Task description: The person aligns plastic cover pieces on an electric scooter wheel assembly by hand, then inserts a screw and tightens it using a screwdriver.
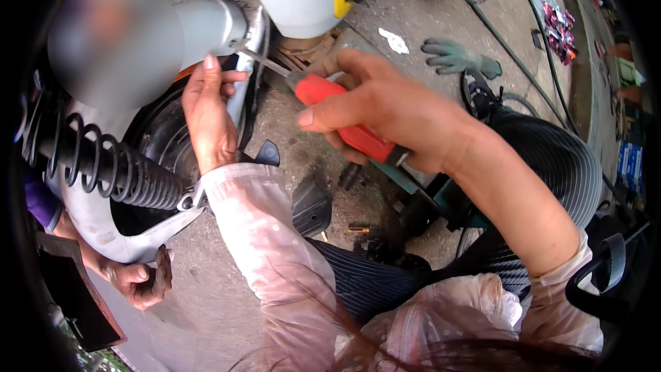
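My right hand [396,107] grips a screwdriver by its red handle [334,107]. The metal shaft points up and left, its tip at the edge of a pale grey rounded part [217,24]; whether it sits in a screw is too small to tell. My left hand [206,114] is raised just below that part, beside the light-coloured rim. Its fingers are bent close together, and anything between them is hidden. Left of it a black coil spring shock absorber [113,162] runs along a whitish vehicle body. A blurred patch hides the upper left.
Another person's hand [144,279] rests near the lower left body panel. A grey-green glove [458,58] and a white scrap [393,40] lie on the concrete. Ahead stands a light grey and yellow panelled object [299,7]. A black plastic piece [313,203] lies before my knees; cables run at right.
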Tool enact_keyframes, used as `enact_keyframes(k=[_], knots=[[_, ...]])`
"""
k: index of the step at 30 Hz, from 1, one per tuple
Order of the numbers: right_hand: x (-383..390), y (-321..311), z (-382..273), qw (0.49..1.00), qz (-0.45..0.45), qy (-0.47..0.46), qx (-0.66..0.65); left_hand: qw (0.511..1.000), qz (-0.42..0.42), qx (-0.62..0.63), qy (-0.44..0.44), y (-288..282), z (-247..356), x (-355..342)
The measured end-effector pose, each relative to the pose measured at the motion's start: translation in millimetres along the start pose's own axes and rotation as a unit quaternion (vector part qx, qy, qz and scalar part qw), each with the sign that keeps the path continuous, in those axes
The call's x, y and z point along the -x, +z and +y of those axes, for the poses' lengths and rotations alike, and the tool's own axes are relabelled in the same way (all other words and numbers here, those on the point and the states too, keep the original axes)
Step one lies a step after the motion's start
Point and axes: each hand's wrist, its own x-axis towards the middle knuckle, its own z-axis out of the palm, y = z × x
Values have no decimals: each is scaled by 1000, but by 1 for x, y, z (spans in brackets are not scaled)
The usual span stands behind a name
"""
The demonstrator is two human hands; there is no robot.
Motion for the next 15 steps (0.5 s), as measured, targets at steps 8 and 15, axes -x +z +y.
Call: enact_keyframes(k=[8, 15], knots=[[19, -7, 5, 985, 10, -83, -150, 998, 19, -54, 39, -2, -4, -7], [17, -1, 20, 993, 33, 12, -116, 996, 35, -51, 58, 2, -6, -2]])
